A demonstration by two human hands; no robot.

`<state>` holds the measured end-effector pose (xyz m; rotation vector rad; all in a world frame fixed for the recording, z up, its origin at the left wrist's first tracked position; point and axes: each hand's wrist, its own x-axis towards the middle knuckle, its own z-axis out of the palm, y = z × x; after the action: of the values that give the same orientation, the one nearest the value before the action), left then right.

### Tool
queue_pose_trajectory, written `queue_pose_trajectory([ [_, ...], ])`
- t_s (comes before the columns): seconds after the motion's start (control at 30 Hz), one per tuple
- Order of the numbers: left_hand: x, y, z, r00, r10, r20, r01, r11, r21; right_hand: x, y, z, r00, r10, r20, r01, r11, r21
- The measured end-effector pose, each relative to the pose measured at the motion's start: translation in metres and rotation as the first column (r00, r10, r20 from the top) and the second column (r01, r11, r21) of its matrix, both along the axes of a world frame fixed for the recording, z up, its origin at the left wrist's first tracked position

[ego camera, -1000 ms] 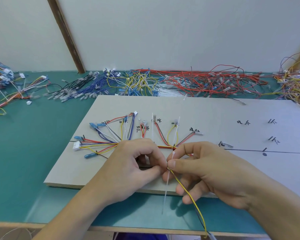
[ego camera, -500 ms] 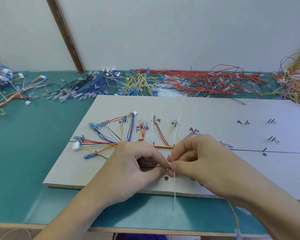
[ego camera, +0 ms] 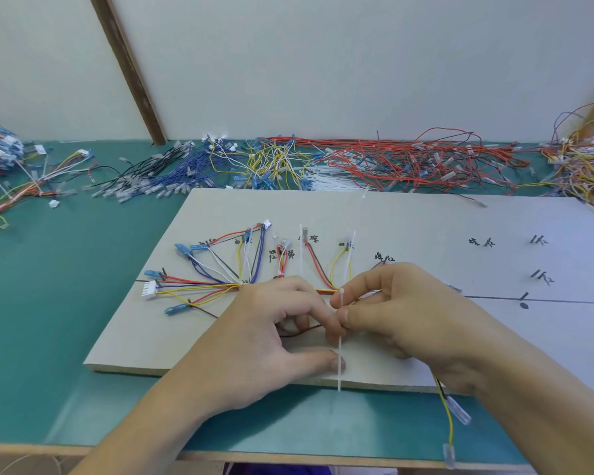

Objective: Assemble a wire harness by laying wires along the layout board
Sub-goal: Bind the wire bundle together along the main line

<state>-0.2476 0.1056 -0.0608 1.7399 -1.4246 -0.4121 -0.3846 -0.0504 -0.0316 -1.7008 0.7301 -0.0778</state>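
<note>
Right now both hands meet over the layout board: right hand pinches the cable tie, which runs twelve-to-six across the wire bundle; left hand fingers, curled, steady it at nine o'clock.

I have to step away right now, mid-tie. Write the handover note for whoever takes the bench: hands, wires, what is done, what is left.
Left hand: thumb and fingers pinch the white cable tie.
Right hand: pinches the same tie higher up, at the wire bundle.
Layout board: wires fanned on its left half, white connector at the left end; right half bare.
A yellow wire hangs off the front edge.
Left: tighten this tie, lay the right-hand branches.
</note>
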Motion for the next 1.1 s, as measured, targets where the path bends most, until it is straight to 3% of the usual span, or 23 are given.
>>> queue_pose_trajectory([
  [0.27,-0.004,-0.001,-0.004,0.996,0.061,-0.065,-0.067,0.992,-0.105,-0.005,0.009,-0.007,0.998,0.039,0.048,-0.036,0.997,-0.074],
  [0.43,-0.002,-0.001,-0.004,0.948,0.116,-0.297,-0.161,0.978,-0.13,-0.007,0.015,-0.014,0.996,0.01,0.09,0.001,0.991,-0.13],
  [0.63,-0.002,0.0,-0.004,0.891,0.191,-0.411,-0.276,0.948,-0.159,-0.007,0.02,-0.02,0.989,-0.033,0.144,0.049,0.992,-0.112],
  [1.1,-0.005,-0.001,-0.005,0.91,0.251,-0.33,-0.325,0.926,-0.191,-0.007,0.025,-0.025,0.984,-0.049,0.171,0.074,0.988,-0.139],
])
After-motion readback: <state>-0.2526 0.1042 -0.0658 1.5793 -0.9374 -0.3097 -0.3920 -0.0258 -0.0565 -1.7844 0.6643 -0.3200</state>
